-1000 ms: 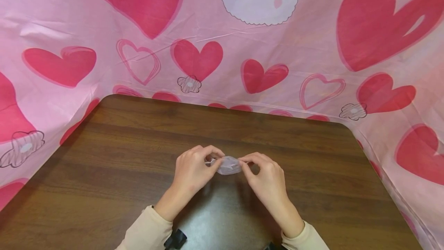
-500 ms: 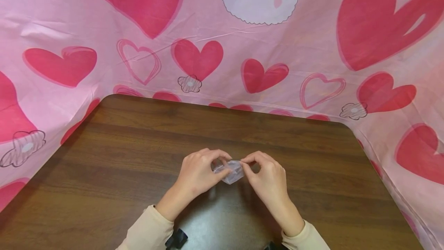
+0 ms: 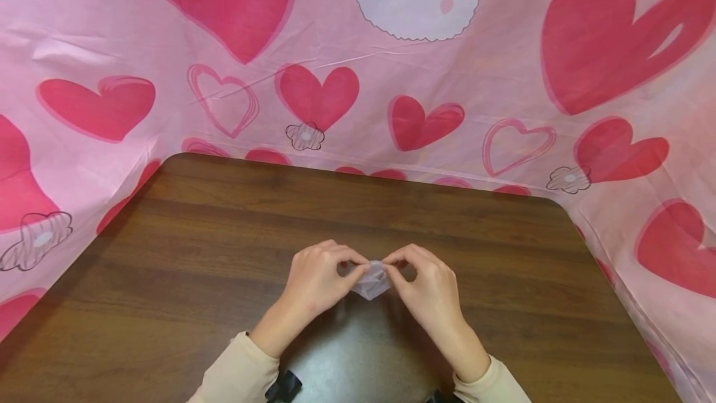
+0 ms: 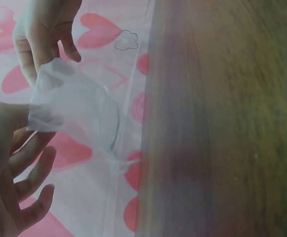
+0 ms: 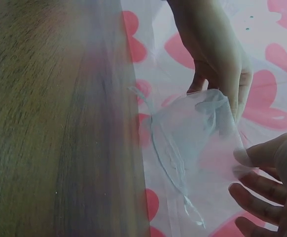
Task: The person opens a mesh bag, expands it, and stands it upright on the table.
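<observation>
A small sheer white mesh drawstring pouch (image 3: 371, 282) is stretched between both hands, above the table. My left hand (image 3: 319, 275) pinches one corner of it between thumb and forefinger. The other corner is pinched the same way by my right hand (image 3: 431, 282). In the right wrist view, a thin pale cord (image 5: 164, 165) crosses the pouch (image 5: 202, 133) near the end away from the pinched edge, its tails hanging loose. Through the mesh of the pouch (image 4: 79, 103) in the left wrist view, the pink cloth behind shows. The remaining fingers of my left hand (image 4: 22, 173) are loosely bent.
The brown wooden table (image 3: 235, 216) spreads around both hands. Pink cloth with red hearts (image 3: 319, 95) hangs behind the table and along its left and right sides. Black wrist straps or mounts (image 3: 284, 385) show below the beige sleeves (image 3: 240, 369).
My left hand shifted right and toward my right hand, its fingers loosening and then pinching the pouch corner again. The pouch now hangs lower, in a pointed shape. My right hand barely moved.
</observation>
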Available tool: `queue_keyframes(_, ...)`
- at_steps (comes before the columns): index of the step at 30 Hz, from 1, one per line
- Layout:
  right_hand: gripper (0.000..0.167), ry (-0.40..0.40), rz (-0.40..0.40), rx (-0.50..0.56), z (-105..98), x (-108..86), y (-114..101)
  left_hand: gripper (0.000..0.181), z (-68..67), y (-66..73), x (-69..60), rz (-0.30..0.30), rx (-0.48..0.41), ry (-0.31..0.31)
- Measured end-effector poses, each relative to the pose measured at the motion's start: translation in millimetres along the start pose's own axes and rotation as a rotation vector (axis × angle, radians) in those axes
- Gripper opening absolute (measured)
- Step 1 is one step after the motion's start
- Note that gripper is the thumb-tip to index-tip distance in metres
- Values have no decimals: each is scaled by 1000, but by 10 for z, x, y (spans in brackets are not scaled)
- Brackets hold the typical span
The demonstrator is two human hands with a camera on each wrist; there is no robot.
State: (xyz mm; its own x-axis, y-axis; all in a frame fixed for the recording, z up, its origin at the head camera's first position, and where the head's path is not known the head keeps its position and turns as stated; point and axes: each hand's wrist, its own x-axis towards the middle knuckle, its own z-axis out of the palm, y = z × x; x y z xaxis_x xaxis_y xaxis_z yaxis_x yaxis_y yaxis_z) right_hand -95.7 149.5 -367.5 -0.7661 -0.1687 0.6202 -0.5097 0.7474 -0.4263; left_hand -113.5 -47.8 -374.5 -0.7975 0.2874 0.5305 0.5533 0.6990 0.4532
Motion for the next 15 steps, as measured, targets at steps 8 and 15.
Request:
queue_keyframes(8, 27, -29, 40, -14, -3, 0, -7, 11, -19, 4, 12, -87, 27, 68)
queue_keyframes(15, 26, -16, 68, -33, -4, 1, -3, 13, -19, -1, 13, -91, 21, 98)
